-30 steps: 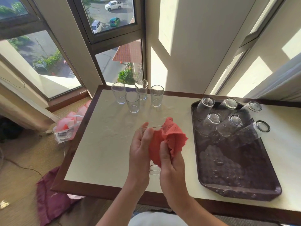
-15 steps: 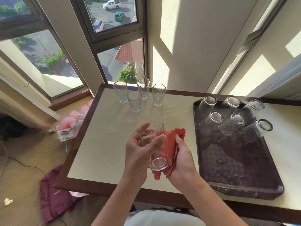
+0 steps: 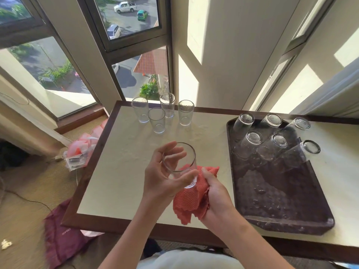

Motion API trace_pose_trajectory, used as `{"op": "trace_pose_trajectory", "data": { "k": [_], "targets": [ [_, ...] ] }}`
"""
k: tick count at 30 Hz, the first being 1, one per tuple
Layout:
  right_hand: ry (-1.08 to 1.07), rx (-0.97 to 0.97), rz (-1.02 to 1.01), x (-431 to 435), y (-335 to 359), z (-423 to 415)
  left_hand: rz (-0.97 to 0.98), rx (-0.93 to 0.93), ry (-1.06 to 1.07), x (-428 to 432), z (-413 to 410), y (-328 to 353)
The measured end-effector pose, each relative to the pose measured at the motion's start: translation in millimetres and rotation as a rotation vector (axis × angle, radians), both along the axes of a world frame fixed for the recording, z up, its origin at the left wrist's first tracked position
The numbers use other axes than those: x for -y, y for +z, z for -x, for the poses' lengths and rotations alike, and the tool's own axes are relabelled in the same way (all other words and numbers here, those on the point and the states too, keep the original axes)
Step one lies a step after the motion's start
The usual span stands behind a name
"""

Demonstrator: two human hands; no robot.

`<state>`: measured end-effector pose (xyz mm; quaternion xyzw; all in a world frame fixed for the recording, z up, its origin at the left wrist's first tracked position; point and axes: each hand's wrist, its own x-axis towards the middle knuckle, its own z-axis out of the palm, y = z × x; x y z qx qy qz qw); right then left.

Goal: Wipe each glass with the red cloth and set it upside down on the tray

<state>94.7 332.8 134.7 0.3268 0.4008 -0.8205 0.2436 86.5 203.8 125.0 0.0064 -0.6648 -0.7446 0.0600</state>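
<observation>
1. Clear glass [image 3: 179, 166], upright and empty, which we grip in our left hand [image 3: 165, 179] above the surface [image 3: 120, 171].
2. Red cloth [image 3: 192, 199], bunched in our closed right hand [image 3: 215, 193].
3. Dark tray [image 3: 281, 191]: six upturned glasses [image 3: 272, 136].

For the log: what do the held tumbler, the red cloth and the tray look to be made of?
The held tumbler: clear, smooth glass by the look; fingers and cloth show through it. The red cloth: soft woven fabric with a waffle-like texture and ragged edges, bunched in the right hand. The tray: dark brown, probably moulded plastic, with a pebbled surface and raised rim.
</observation>
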Motion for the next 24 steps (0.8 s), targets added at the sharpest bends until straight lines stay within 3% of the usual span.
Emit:
{"op": "trace_pose_trajectory", "data": {
  "k": [11, 15, 18, 21, 24],
  "targets": [
    [0.041, -0.095, -0.071, -2.6, -11.6, -11.3, 0.148, 0.039, -0.045, 6.0, 5.7, -23.7],
    [0.048, -0.238, -0.152, -13.1, -15.2, -13.0, 0.593, 0.065, -0.061, 27.5, 7.6, -26.2],
    [0.221, -0.4, -0.309, -16.5, -15.1, -16.4, 0.91, 0.044, -0.166, 30.9, 2.4, -23.2],
    [0.408, -0.529, -0.444, -7.7, -14.1, -15.0, 1.118, -0.055, -0.231, 18.6, -4.6, -15.7],
    [0.412, -0.528, -0.449, -4.6, -8.9, -5.3, 1.221, -0.141, -0.25, 8.5, -9.5, -14.5]
  ]
}}
